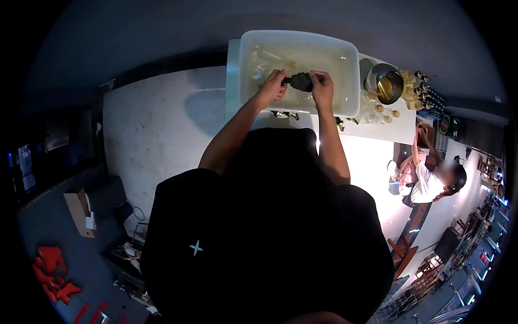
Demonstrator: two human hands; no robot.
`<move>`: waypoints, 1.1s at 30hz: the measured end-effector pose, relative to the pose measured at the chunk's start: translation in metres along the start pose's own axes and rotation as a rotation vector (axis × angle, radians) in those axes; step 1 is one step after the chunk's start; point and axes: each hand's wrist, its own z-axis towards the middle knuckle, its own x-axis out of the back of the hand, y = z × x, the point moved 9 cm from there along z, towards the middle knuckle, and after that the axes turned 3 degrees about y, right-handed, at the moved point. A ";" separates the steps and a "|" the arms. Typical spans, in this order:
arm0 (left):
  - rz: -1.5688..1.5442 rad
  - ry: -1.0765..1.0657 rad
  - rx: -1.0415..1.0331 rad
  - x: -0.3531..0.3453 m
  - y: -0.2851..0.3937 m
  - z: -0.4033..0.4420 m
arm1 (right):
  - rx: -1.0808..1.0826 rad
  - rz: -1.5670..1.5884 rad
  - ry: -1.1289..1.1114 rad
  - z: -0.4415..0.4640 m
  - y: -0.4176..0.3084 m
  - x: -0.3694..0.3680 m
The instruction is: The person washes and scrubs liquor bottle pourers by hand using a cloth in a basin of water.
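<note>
A black object with a narrow end on the left and a wider body on the right is held between my two hands, above a white plastic tub of cloudy water. My left hand is closed round the narrow end. The fingers of my right hand pinch the wide end. Its exact kind cannot be made out. Pale, clear shapes lie in the water at the tub's left side. Small dark and gold pieces sit along the tub's near edge.
Right of the tub stands a metal bowl showing yellowish contents. Several small glass bottles and rows of dark-topped bottles share the white table. A person is at the table's right end. A cardboard box stands at left.
</note>
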 end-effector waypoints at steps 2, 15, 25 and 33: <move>-0.051 -0.068 0.047 -0.005 -0.005 0.001 | -0.063 0.177 0.022 0.003 0.021 -0.002; -0.317 -0.005 0.010 -0.028 0.012 0.011 | -0.743 0.745 -0.264 -0.048 0.024 -0.061; -0.266 0.081 0.069 -0.002 -0.012 0.016 | -0.567 0.515 0.028 -0.013 0.033 -0.028; -0.246 0.050 0.100 -0.001 -0.016 0.012 | -0.531 0.500 0.059 -0.004 0.034 -0.028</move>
